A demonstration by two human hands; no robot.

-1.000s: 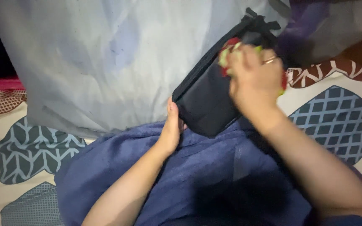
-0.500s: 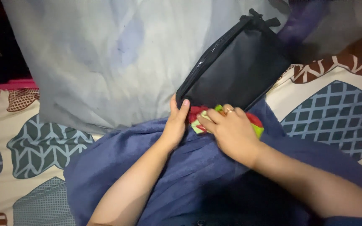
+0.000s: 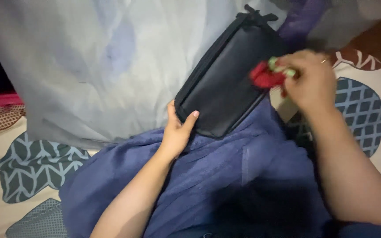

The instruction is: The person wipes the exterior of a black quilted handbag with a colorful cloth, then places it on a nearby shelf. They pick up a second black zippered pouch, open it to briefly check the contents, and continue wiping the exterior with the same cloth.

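Over the black pouch (image 3: 230, 88), the right hand (image 3: 309, 81) has lifted the red-green cloth (image 3: 267, 76).

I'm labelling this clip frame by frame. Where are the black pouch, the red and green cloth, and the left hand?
black pouch (image 3: 225, 92), head view, its flat front panel.
red and green cloth (image 3: 265, 76), head view, the red bunched part.
left hand (image 3: 177, 132), head view, its back.

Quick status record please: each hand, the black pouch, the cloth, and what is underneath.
left hand: grips the lower corner of the black pouch
right hand: closed on a red and green cloth, held against the pouch's face
black pouch: zipped edge to the upper left, tilted, resting on the blue fabric
behind: pale grey pillow
underneath: patterned sheet
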